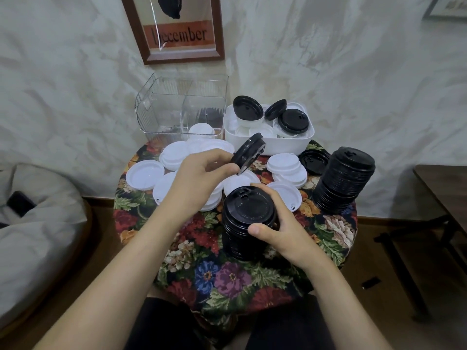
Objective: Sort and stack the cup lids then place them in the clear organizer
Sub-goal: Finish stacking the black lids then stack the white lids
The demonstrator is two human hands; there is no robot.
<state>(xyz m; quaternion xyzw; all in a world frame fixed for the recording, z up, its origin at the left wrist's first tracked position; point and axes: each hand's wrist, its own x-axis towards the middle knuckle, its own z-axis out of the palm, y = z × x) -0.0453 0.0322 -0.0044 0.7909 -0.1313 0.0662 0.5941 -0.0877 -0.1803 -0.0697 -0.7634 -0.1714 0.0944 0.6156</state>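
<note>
Your left hand (204, 178) pinches one black lid (249, 152), tilted, over the table (227, 286) as your right hand (278, 223) wraps a black stack (246, 223); a second black stack (343, 180) stands by, white lids (149, 174) lie loose, the white bin (278, 145) holds more, the clear organizer (161, 109) nearly empty.

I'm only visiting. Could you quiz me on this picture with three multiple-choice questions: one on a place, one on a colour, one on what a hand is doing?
1. Where is the untouched black stack?
A. right side of the table
B. in the clear box
C. on the floor

2. What colour is the lid in the left hand?
A. white
B. clear
C. black

3. What is the right hand doing?
A. lying flat
B. gripping the near stack
C. holding a white lid

1 A: it stands by the table's right edge.
2 C: the pinched lid is black.
3 B: it wraps that stack.
</note>
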